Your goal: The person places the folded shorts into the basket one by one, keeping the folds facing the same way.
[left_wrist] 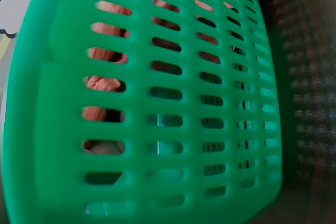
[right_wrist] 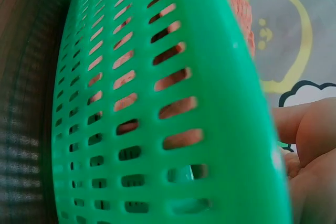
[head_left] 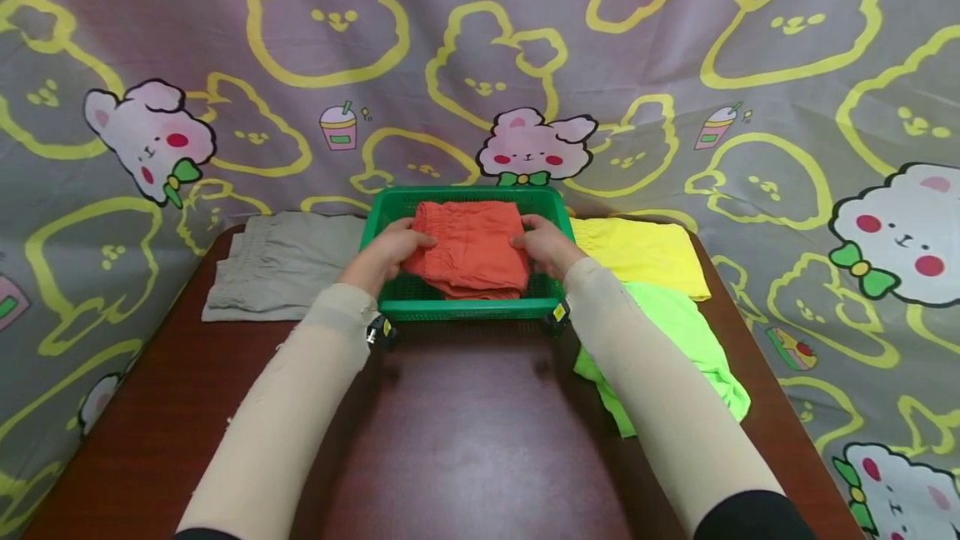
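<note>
A folded orange pair of shorts (head_left: 476, 247) with a gathered waistband is inside the green plastic basket (head_left: 465, 308), at the back middle of the table. My left hand (head_left: 386, 252) grips its left side, thumb on top. On the opposite side my right hand (head_left: 551, 247) pinches the edge with the thumb above. The undersides of both hands are hidden in the head view. In the left wrist view, the slotted basket wall (left_wrist: 139, 103) covers most of the hand. The right wrist view shows part of my right hand (right_wrist: 317, 142) beyond the basket rim (right_wrist: 226, 77).
Folded grey clothing (head_left: 288, 265) lies left of the basket on the dark wooden table (head_left: 480, 432). To the right are a folded yellow garment (head_left: 645, 252) and a bright green garment (head_left: 686, 340), partly under my right forearm. A patterned curtain (head_left: 420, 98) hangs behind.
</note>
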`<state>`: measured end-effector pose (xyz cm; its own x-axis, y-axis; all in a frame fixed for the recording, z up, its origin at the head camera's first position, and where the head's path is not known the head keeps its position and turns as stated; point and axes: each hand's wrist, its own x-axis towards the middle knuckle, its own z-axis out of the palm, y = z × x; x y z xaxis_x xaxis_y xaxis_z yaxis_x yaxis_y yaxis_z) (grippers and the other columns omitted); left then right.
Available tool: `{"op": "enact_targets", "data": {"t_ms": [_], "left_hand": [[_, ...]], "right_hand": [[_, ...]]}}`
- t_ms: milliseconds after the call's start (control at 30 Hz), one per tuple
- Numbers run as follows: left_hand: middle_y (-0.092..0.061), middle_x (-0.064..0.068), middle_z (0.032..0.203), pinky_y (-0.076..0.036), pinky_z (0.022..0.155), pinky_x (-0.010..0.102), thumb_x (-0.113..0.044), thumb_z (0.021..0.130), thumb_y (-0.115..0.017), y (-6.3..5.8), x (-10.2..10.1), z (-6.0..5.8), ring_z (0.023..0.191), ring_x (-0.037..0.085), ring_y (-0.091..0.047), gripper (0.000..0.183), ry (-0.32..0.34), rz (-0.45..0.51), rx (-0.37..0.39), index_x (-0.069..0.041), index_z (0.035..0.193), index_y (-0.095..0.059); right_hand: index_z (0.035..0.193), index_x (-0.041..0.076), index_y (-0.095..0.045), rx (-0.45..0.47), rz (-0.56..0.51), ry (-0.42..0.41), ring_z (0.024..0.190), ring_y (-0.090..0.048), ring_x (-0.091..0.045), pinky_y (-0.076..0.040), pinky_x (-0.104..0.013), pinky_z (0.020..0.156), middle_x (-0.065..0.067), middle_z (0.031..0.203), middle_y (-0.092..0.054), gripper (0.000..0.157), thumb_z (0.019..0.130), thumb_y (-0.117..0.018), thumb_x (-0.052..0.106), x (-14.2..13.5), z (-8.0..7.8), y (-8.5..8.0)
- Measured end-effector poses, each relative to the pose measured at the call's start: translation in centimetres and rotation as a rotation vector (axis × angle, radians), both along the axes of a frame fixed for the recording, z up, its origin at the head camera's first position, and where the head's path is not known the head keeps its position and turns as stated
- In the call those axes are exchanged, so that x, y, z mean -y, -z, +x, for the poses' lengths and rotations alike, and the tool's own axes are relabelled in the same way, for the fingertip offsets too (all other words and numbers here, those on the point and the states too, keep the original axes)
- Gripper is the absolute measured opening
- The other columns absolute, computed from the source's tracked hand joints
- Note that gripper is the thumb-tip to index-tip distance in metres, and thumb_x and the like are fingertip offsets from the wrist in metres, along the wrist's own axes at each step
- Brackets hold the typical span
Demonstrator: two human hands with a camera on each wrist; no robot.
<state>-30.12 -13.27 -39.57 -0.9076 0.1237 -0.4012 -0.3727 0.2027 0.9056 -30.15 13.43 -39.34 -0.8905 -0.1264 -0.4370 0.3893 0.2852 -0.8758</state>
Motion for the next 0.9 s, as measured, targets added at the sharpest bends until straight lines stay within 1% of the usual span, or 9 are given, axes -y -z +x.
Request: {"op": "enact_targets", "data": {"t_ms": [167, 300, 400, 567, 733, 833, 900], "left_hand": [[-0.053, 0.017, 0.141, -0.057, 0.071, 0.027, -0.008, 0.102, -0.059, 0.2, -0.3, -0.1, 0.091, 0.018, -0.063, 0.064, 0.003, 0.005, 0.007, -0.009, 0.159, -0.03], [-0.054, 0.017, 0.139, -0.058, 0.073, 0.028, -0.009, 0.102, -0.058, 0.5, -0.4, -0.2, 0.094, 0.019, -0.063, 0.062, 0.007, -0.002, 0.02, -0.008, 0.158, -0.032], [-0.054, 0.017, 0.139, -0.059, 0.075, 0.03, -0.01, 0.103, -0.058, 0.7, -0.4, -0.3, 0.097, 0.021, -0.064, 0.062, 0.01, -0.014, 0.023, -0.008, 0.159, -0.031], [-0.051, 0.016, 0.145, -0.056, 0.086, 0.035, -0.012, 0.103, -0.059, 1.2, -0.4, -0.4, 0.109, 0.025, -0.061, 0.064, 0.008, -0.036, 0.034, -0.009, 0.16, -0.029], [-0.045, 0.016, 0.152, -0.052, 0.099, 0.041, -0.012, 0.103, -0.059, 1.5, -0.5, -0.4, 0.124, 0.029, -0.055, 0.067, 0.01, -0.048, 0.045, -0.009, 0.161, -0.026], [-0.043, 0.016, 0.154, -0.051, 0.102, 0.042, -0.012, 0.104, -0.058, 1.6, -0.4, -0.4, 0.127, 0.03, -0.054, 0.067, 0.018, -0.054, 0.05, -0.009, 0.162, -0.025], [-0.043, 0.016, 0.154, -0.051, 0.101, 0.041, -0.013, 0.104, -0.058, 1.5, -0.5, -0.3, 0.126, 0.029, -0.054, 0.067, 0.029, -0.067, 0.058, -0.009, 0.162, -0.025]], "right_hand": [[0.161, 0.015, -0.028, 0.015, 0.02, -0.009, 0.125, -0.054, -0.029, -0.051, -0.05, 0.104, -0.013, 0.152, -0.043, 0.061, 0.106, -0.053, 0.011, 0.1, 0.1, 0.2], [0.161, 0.016, -0.026, 0.027, 0.023, -0.021, 0.131, -0.05, -0.029, -0.048, -0.051, 0.108, -0.013, 0.155, -0.04, 0.062, 0.105, -0.053, 0.01, 0.0, 0.2, 0.5], [0.162, 0.016, -0.026, 0.023, 0.034, -0.028, 0.134, -0.047, -0.03, -0.044, -0.052, 0.111, -0.013, 0.157, -0.038, 0.065, 0.104, -0.056, 0.009, 0.0, 0.3, 0.5], [0.162, 0.017, -0.026, 0.023, 0.05, -0.035, 0.136, -0.046, -0.03, -0.042, -0.053, 0.113, -0.011, 0.158, -0.037, 0.071, 0.101, -0.062, 0.01, 0.1, 0.2, 0.9], [0.161, 0.017, -0.027, 0.033, 0.051, -0.035, 0.14, -0.042, -0.031, -0.039, -0.055, 0.115, -0.01, 0.16, -0.036, 0.071, 0.101, -0.062, 0.01, 0.1, 0.1, 1.1], [0.161, 0.017, -0.027, 0.037, 0.054, -0.029, 0.14, -0.042, -0.031, -0.039, -0.055, 0.115, -0.01, 0.159, -0.036, 0.07, 0.101, -0.062, 0.01, 0.1, 0.1, 1.2], [0.161, 0.017, -0.028, 0.039, 0.048, -0.027, 0.14, -0.042, -0.031, -0.04, -0.054, 0.115, -0.011, 0.159, -0.037, 0.07, 0.101, -0.061, 0.008, 0.1, 0.1, 1.2]]}}
